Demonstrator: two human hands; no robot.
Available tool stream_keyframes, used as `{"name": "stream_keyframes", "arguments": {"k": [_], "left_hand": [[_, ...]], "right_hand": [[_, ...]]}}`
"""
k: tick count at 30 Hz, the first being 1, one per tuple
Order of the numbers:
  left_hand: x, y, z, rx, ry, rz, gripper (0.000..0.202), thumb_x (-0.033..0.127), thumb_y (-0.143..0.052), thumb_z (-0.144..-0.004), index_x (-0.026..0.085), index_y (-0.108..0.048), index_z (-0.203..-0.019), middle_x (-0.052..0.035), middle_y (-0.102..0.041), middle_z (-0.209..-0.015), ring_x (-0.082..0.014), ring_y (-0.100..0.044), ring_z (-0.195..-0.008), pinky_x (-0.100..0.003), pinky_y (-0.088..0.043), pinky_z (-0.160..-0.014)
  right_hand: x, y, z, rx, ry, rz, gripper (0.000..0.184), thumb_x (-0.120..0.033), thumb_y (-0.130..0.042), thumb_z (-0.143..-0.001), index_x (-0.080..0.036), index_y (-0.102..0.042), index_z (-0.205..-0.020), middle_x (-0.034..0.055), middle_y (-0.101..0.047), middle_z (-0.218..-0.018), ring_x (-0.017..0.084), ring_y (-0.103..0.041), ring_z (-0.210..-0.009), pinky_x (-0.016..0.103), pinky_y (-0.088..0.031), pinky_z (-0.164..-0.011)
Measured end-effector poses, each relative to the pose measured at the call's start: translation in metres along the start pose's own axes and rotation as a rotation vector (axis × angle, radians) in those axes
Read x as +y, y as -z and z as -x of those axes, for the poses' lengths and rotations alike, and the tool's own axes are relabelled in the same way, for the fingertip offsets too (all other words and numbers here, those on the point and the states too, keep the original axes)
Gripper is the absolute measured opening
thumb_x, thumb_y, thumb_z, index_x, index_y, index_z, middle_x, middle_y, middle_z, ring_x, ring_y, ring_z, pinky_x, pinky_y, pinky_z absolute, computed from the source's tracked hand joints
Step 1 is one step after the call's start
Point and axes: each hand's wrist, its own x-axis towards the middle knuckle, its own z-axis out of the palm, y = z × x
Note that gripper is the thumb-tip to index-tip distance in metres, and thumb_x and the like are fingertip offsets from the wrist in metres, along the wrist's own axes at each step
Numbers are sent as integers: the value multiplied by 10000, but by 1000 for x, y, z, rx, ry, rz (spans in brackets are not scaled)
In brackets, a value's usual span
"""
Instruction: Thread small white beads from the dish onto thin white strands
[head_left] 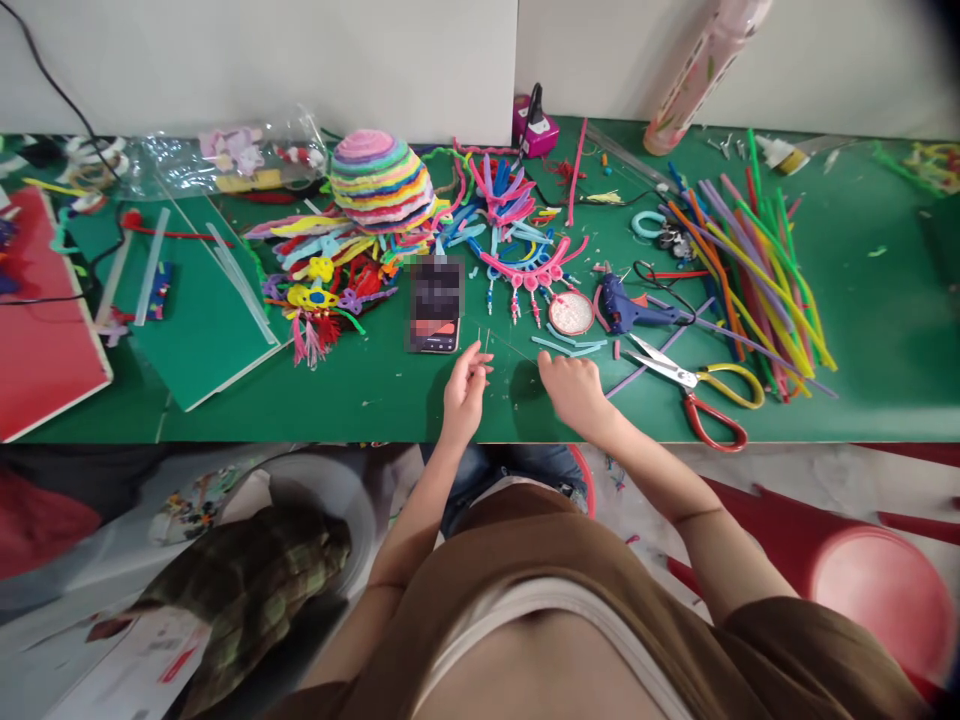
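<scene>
My left hand [464, 392] is over the table's front, its thumb and fingers pinched together on what looks like a fine clear thread. To its right, my right hand [574, 390] is closed in a fist, and a thin thread [516, 346] runs from it toward the left hand. Just beyond the hands are a phone [436, 300], a small round dish of white beads [571, 313] and several short light blue pipe cleaner pieces [571, 347]. A pink pipe cleaner piece with beaded dangles [534, 275] lies behind them.
Scissors [679, 377] and a blue glue gun [634, 310] lie right of my hands, before bundled pipe cleaners [772, 270]. A striped ball [382, 182] and colourful pipe cleaner pieces are at left. A pink bottle [701, 80] stands behind; a red stool [885, 595] is below right.
</scene>
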Motion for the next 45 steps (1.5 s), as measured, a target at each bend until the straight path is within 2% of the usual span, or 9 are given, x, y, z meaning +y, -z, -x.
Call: {"name": "stream_keyframes", "arguments": {"k": [2,6,12,17,24,31,36,41,45], "left_hand": [[-1,1,2,-32,-6,-72,511,475,-488,-908,230,-441,-1354,-133,-558,-1287,-202,-598,-1081,-328,-521,-849],[-4,1,3,-43,-47,-179,581,518,-455,-909,251,-363,-1416,-154,-403,-1452,-256,-516,-1247,-406,-492,-966],[6,-7,8,8,-172,-456,489,435,-378,-958,251,-393,-1410,-105,-313,-1538,-239,-244,-1449,-434,-273,-1171],[14,-12,12,-142,-303,-752,417,281,-290,-981,177,-517,-1315,-131,-464,-1445,-249,-312,-1421,-475,-292,-1148],[14,-19,16,-300,-296,-1114,576,446,-349,-958,119,-391,-1431,-213,-256,-1542,-340,-197,-1453,-590,-212,-1138],[15,-24,14,-331,-331,-1140,555,439,-326,-963,183,-370,-1454,-110,-325,-1534,-362,-176,-1454,-706,-95,-1114],[19,-22,14,-353,-339,-1158,551,415,-320,-967,174,-350,-1462,-112,-336,-1528,-355,-194,-1451,-724,-114,-1100],[18,-23,15,-324,-366,-1157,550,427,-307,-969,162,-376,-1447,-127,-344,-1522,-345,-206,-1450,-719,-130,-1100],[15,-23,14,-317,-370,-1148,549,442,-316,-965,174,-395,-1437,-126,-343,-1524,-354,-203,-1449,-715,-138,-1098]], "right_hand": [[-6,-1,0,14,-4,3,286,3,-317,-863,-97,-518,-1040,187,-651,-901,256,-661,-883,296,-405,-672],[-5,-1,-3,-11,5,-11,318,10,-287,-868,-91,-508,-1074,192,-650,-921,262,-670,-890,295,-439,-666],[21,-1,-3,-52,95,-13,344,-51,-432,-836,-92,-448,-1178,160,-669,-908,279,-674,-914,291,-458,-686],[32,-10,0,-1,64,-76,278,-84,-408,-846,-132,-474,-1112,133,-675,-962,252,-672,-888,286,-446,-701],[20,-10,3,28,-17,-110,293,-52,-382,-848,-117,-468,-1120,147,-660,-955,226,-665,-865,264,-436,-669],[-12,-6,-11,57,-105,-26,294,-41,-273,-903,-99,-490,-1091,194,-652,-905,233,-670,-857,258,-452,-640],[-25,-5,-22,24,-48,30,324,-27,-293,-894,-39,-503,-1140,201,-659,-902,247,-690,-838,294,-471,-639],[-6,11,-26,-32,31,33,294,-30,-405,-848,-29,-498,-1127,202,-678,-883,274,-692,-913,296,-464,-688],[16,19,-22,-72,146,1,386,-101,-488,-797,-48,-460,-1178,192,-688,-900,309,-684,-916,319,-459,-689]]}}
